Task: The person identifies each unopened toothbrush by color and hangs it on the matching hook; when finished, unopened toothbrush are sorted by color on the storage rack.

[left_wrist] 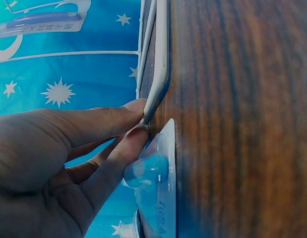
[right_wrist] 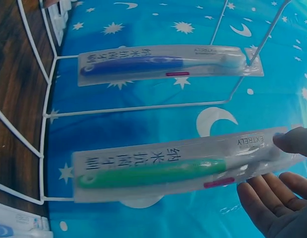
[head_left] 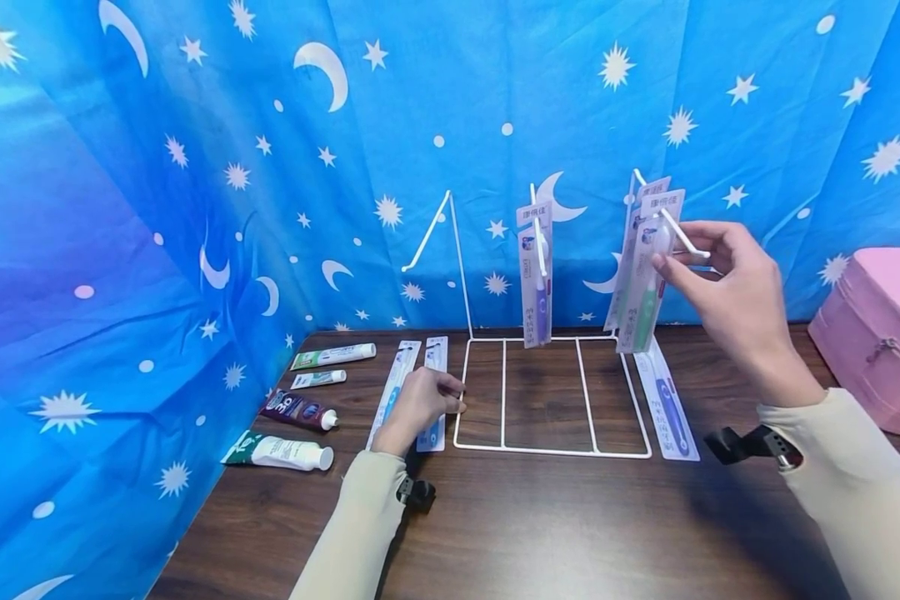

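Observation:
My left hand [head_left: 420, 404] pinches the front left part of the white wire rack's base [left_wrist: 155, 89] between thumb and finger. Up on the right hook, my right hand [head_left: 742, 287] holds a packaged green toothbrush [head_left: 648, 283] near its top, thumb on the front. The hook passes through the top of that package, and another toothbrush package [head_left: 621, 275] hangs behind it, partly covered. From the middle hook hangs a packaged purple toothbrush [head_left: 536, 292]. The left hook [head_left: 426, 233] is bare. Beneath and beside my left hand lie two packaged blue toothbrushes [head_left: 435, 358].
Several toothpaste tubes [head_left: 285, 452] lie at the table's left side. A packaged blue-purple toothbrush [head_left: 671, 408] lies right of the rack base. A pink case [head_left: 877, 333] stands at the far right, and a blue star-patterned cloth [head_left: 390, 125] hangs behind everything.

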`<state>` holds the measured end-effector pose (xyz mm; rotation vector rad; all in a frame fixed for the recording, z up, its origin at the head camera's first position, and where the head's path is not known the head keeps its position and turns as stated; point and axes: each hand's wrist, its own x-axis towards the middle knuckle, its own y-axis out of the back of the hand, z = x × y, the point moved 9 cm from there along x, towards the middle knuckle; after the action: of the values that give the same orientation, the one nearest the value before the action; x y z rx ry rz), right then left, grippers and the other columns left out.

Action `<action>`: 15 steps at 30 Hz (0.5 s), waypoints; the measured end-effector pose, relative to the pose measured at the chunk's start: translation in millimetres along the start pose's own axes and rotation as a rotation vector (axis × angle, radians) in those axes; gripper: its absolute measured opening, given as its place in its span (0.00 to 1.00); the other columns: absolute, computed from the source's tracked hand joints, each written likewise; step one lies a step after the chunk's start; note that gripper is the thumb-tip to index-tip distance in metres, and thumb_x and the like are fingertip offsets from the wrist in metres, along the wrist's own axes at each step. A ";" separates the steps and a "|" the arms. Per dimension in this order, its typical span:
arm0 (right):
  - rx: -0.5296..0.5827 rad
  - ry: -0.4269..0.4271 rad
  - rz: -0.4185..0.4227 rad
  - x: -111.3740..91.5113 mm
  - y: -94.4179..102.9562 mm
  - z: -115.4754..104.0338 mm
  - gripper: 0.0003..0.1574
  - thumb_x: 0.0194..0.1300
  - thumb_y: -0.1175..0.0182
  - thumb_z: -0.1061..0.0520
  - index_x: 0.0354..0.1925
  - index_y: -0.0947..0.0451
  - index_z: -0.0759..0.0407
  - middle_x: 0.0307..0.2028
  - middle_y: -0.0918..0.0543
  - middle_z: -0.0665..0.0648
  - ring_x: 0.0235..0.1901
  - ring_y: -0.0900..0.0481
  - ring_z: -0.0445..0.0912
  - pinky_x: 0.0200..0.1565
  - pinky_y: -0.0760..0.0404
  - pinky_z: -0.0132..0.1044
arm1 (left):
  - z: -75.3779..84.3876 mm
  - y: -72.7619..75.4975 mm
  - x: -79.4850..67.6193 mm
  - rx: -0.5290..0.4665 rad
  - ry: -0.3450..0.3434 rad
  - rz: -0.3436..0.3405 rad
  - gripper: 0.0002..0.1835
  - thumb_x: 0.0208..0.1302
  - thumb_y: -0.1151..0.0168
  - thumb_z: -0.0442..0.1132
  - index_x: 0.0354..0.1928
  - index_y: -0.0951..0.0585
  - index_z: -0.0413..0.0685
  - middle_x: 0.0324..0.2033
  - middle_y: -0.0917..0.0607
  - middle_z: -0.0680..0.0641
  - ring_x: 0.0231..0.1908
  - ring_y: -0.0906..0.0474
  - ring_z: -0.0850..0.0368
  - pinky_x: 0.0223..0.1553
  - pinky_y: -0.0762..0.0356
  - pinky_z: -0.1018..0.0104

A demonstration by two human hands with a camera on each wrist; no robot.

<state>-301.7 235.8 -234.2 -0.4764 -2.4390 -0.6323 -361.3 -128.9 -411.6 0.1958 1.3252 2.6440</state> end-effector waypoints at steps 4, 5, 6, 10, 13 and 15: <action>0.004 -0.021 -0.014 -2.9 1.1 7.6 0.29 0.62 0.33 0.51 0.60 0.28 0.54 0.48 0.19 0.56 0.44 0.22 0.32 0.44 0.26 0.21 | 1.7 0.1 0.3 -0.007 -0.009 0.002 0.10 0.54 0.27 0.34 0.40 0.12 0.46 0.27 0.16 0.55 0.29 0.23 0.61 0.36 0.24 0.64; 0.006 -0.024 -0.017 -3.3 1.7 9.9 0.28 0.63 0.34 0.51 0.59 0.28 0.54 0.47 0.18 0.54 0.44 0.22 0.32 0.44 0.26 0.20 | 1.9 0.0 0.3 -0.007 -0.010 0.003 0.10 0.53 0.27 0.34 0.40 0.12 0.46 0.27 0.16 0.55 0.29 0.23 0.61 0.36 0.24 0.65; 0.011 -0.028 -0.020 -3.5 2.3 12.7 0.28 0.63 0.34 0.50 0.60 0.28 0.53 0.47 0.18 0.53 0.43 0.22 0.32 0.43 0.26 0.20 | 2.1 0.0 0.2 -0.006 -0.012 0.003 0.10 0.53 0.27 0.34 0.40 0.12 0.46 0.27 0.16 0.55 0.29 0.23 0.61 0.35 0.24 0.65; 0.022 -0.059 -0.023 -2.9 4.0 27.5 0.27 0.64 0.35 0.48 0.59 0.27 0.53 0.42 0.19 0.44 0.41 0.22 0.33 0.39 0.28 0.19 | 1.8 -0.3 -0.2 -0.004 -0.006 0.000 0.10 0.53 0.27 0.34 0.40 0.12 0.46 0.27 0.16 0.55 0.28 0.23 0.62 0.35 0.25 0.65; 0.016 -0.088 -0.025 -1.5 3.1 42.6 0.28 0.64 0.35 0.47 0.58 0.27 0.56 0.40 0.20 0.41 0.38 0.23 0.33 0.37 0.29 0.19 | 0.8 -0.9 -0.5 -0.012 0.005 -0.002 0.10 0.54 0.27 0.34 0.40 0.12 0.46 0.27 0.16 0.55 0.28 0.23 0.61 0.35 0.25 0.65; 0.009 -0.110 -0.040 -0.9 1.0 54.0 0.29 0.64 0.36 0.46 0.58 0.26 0.60 0.39 0.21 0.40 0.36 0.23 0.31 0.37 0.28 0.19 | -0.3 -1.1 -0.7 -0.015 0.013 -0.003 0.10 0.54 0.27 0.34 0.40 0.12 0.46 0.27 0.16 0.55 0.28 0.23 0.61 0.35 0.25 0.65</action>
<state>-324.0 265.1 -273.7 -0.4719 -2.5598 -0.6266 -360.5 -128.7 -412.6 0.1752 1.3083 2.6566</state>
